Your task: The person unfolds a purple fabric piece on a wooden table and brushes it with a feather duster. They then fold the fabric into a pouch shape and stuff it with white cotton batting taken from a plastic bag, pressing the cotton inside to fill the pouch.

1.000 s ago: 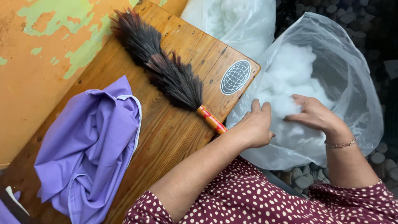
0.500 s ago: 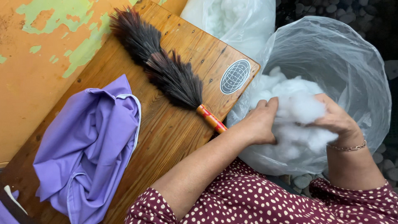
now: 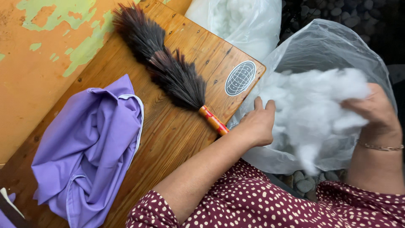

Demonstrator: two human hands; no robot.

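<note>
Sleeves of dark red fabric with white dots [image 3: 253, 202] fill the near edge of the view, and both bare forearms reach forward from them. Just beyond the sleeves, between the arms, grey pebbles [image 3: 301, 183] show on the ground under a bag. The left hand [image 3: 256, 124] rests against the near side of the clear thin plastic bag [image 3: 337, 46], fingers loosely spread and pressed into the white fluffy stuffing fibre [image 3: 312, 105]. The right hand [image 3: 373, 107], with a thin chain bracelet [image 3: 379, 147] at the wrist, is curled round a large clump of that same fibre, holding it raised above the bag's mouth, a wisp hanging down from it. The clump sits between the two hands, partly inside the bag.

To the left, a crumpled lilac cloth with pale piping [image 3: 88, 147] lies on the varnished wooden board [image 3: 168, 139]. Farther along the board lies a duster of dark brown feathers with an orange and red banded handle [image 3: 177, 76], its handle end pointing toward the left wrist. A round grey globe-like sticker [image 3: 240, 78] marks the board's corner, just beside the bag. Left of the board lies an orange surface with flaking green paint [image 3: 38, 63]. At the far edge sits a second clear bag of white fibre [image 3: 240, 21].
</note>
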